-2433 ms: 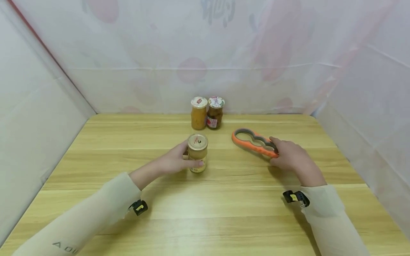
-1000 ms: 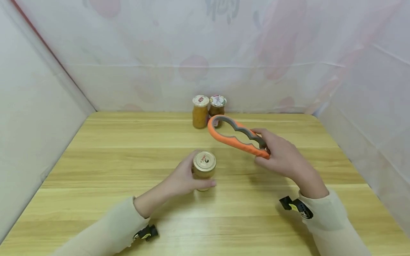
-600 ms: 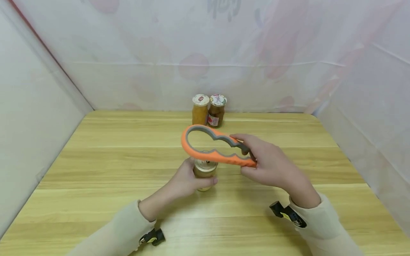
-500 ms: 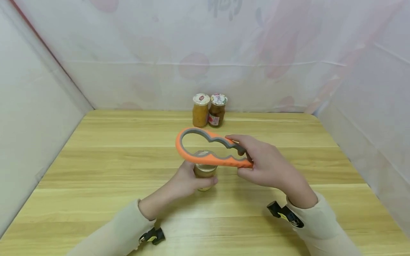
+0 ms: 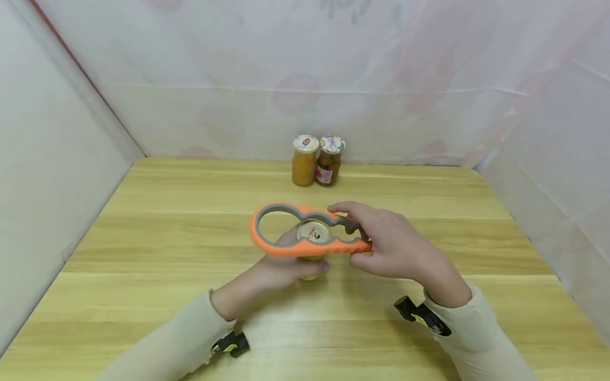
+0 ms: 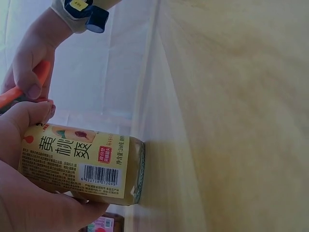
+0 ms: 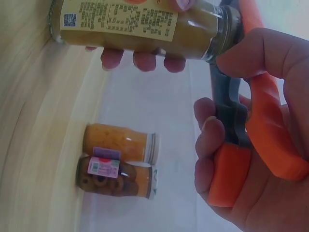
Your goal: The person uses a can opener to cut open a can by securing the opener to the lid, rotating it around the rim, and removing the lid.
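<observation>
My left hand [image 5: 281, 269] grips an upright glass jar with a gold metal lid [image 5: 315, 231] and a pale yellow label [image 6: 72, 157], fingers behind it and thumb in front. I cannot tell whether its base touches the table. An orange jar opener [image 5: 281, 250] with grey scalloped inner edges is held by its handle ends in my right hand [image 5: 397, 241]. Its middle opening lies around the jar's lid, while its large round loop reaches out to the left. In the right wrist view, the right thumb and fingers [image 7: 210, 137] wrap the opener's two arms beside the jar's neck.
Two more sealed jars stand side by side at the table's back edge: one orange-yellow jar [image 5: 304, 166] and one dark brown jar [image 5: 330, 163]. White printed curtains [image 5: 214, 79] enclose the wooden table [image 5: 162, 233] at the back and sides.
The left hand drew the jar nearer early on. The right hand raised the jar opener off the table, carried it left above the jar, and its middle opening came around the lid.
</observation>
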